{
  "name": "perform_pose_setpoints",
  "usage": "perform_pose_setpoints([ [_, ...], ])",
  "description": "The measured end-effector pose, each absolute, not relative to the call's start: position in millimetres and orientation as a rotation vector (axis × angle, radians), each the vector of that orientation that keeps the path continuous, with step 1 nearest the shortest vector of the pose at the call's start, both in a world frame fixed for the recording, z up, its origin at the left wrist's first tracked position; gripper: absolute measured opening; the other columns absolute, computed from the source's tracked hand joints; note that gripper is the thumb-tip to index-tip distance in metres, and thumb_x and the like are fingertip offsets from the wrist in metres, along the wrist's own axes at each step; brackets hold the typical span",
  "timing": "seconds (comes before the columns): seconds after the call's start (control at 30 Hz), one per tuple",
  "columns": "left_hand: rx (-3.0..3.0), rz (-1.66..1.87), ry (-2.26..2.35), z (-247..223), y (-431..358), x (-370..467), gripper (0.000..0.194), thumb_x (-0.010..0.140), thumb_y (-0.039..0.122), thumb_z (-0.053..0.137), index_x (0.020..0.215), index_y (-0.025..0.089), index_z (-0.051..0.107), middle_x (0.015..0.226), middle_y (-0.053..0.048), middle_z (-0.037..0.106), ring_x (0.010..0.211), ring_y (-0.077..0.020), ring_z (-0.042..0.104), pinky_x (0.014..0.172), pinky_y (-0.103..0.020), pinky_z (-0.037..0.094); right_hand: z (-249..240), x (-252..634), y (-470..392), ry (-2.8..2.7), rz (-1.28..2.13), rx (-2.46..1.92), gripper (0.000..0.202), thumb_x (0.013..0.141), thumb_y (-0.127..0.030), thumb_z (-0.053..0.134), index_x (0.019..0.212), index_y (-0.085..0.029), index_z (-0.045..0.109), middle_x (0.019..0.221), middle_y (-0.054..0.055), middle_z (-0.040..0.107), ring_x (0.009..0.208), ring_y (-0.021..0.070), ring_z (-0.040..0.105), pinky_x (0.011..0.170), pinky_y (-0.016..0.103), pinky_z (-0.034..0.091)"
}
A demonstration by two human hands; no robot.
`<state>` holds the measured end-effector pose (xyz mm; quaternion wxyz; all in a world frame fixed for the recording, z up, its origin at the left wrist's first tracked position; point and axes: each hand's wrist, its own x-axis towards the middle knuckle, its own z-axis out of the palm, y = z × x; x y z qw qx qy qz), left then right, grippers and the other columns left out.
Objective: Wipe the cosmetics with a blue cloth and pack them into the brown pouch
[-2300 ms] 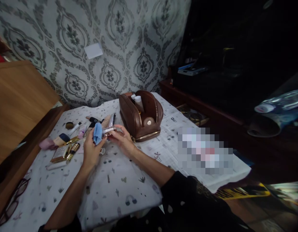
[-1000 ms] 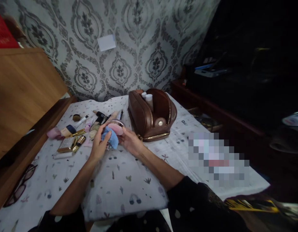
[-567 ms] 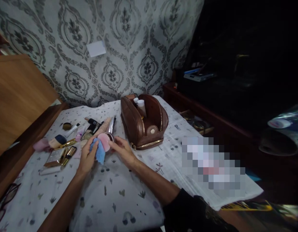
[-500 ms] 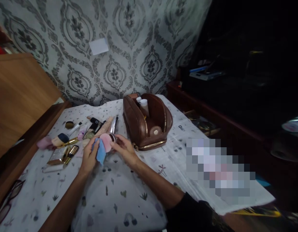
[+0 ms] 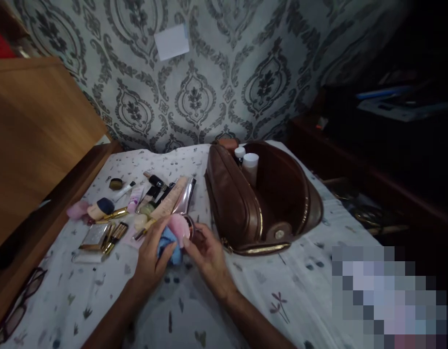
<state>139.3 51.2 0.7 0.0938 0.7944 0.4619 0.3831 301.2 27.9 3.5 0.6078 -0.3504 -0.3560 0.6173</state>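
My left hand (image 5: 153, 249) is closed on a crumpled blue cloth (image 5: 168, 246), which presses against the side of a round pink compact (image 5: 180, 229). My right hand (image 5: 208, 257) grips the compact's right side, where a dark rim shows. Both hands meet just above the patterned cloth cover. Behind them lie a silver tube (image 5: 185, 195) and a beige tube (image 5: 170, 198). To their right stands an unzipped brown leather makeup bag (image 5: 233, 194) with white-capped bottles (image 5: 250, 165) inside.
Makeup lies scattered on the left: a flat gold-edged case (image 5: 95, 236), gold-and-black tubes (image 5: 117, 235), sponges (image 5: 77, 209) and a small lilac tube (image 5: 135, 198). Glasses (image 5: 25, 295) rest near the left edge. A wooden panel (image 5: 42, 116) rises there; a patterned wall stands behind.
The view has moved closer and turned, so the bag appears larger and further right. The blue cloth, hanging down before, is now bunched against the compact under my left fingers.
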Motion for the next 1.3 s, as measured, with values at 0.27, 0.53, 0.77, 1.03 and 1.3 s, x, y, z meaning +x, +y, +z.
perform_pose_setpoints([
  [0.27,2.248,1.194,1.478,2,55,135,0.026,0.096,0.030,0.050,0.115,0.020,0.063,0.107,-0.006,0.072,0.099,-0.0191,0.068,0.086,-0.029,0.054,4,305,27,-0.833,1.565,-0.823,0.039,0.081,-0.047,0.074,0.108,-0.022,0.060,0.103,0.005,0.070,0.098,0.0172,0.066,0.088,0.029,0.050],
  [0.53,1.813,1.126,1.488,27,53,134,0.045,0.090,0.055,0.053,0.106,0.017,0.069,0.102,-0.008,0.073,0.095,-0.0233,0.066,0.085,-0.031,0.053,-1,300,27,-0.744,1.571,-0.688,0.046,0.065,-0.046,0.086,0.095,-0.022,0.059,0.085,-0.002,0.070,0.078,0.0128,0.065,0.073,0.024,0.051],
  [0.77,1.536,1.367,1.253,52,41,141,0.044,0.080,0.059,0.065,0.091,0.017,0.070,0.081,-0.003,0.068,0.074,-0.0165,0.062,0.069,-0.025,0.052,13,299,22,-0.866,1.402,-0.711,0.044,0.062,-0.041,0.087,0.095,-0.019,0.067,0.093,0.001,0.072,0.087,0.0169,0.067,0.085,0.031,0.052],
  [1.03,1.022,1.398,0.936,57,34,181,0.047,0.061,0.058,0.081,0.088,0.020,0.071,0.083,-0.001,0.071,0.079,-0.0194,0.067,0.069,-0.027,0.056,25,308,1,-0.740,1.357,-0.622,0.046,0.063,-0.040,0.086,0.101,-0.020,0.069,0.097,0.001,0.073,0.083,0.0171,0.067,0.074,0.031,0.057],
  [1.3,1.712,1.375,1.010,60,24,208,0.047,0.093,0.054,0.050,0.125,0.022,0.063,0.133,-0.008,0.062,0.127,-0.0229,0.054,0.112,-0.036,0.037,34,322,-8,-0.440,1.365,-0.543,0.042,0.064,-0.041,0.087,0.095,-0.019,0.068,0.085,0.000,0.071,0.070,0.0111,0.062,0.063,0.022,0.051],
])
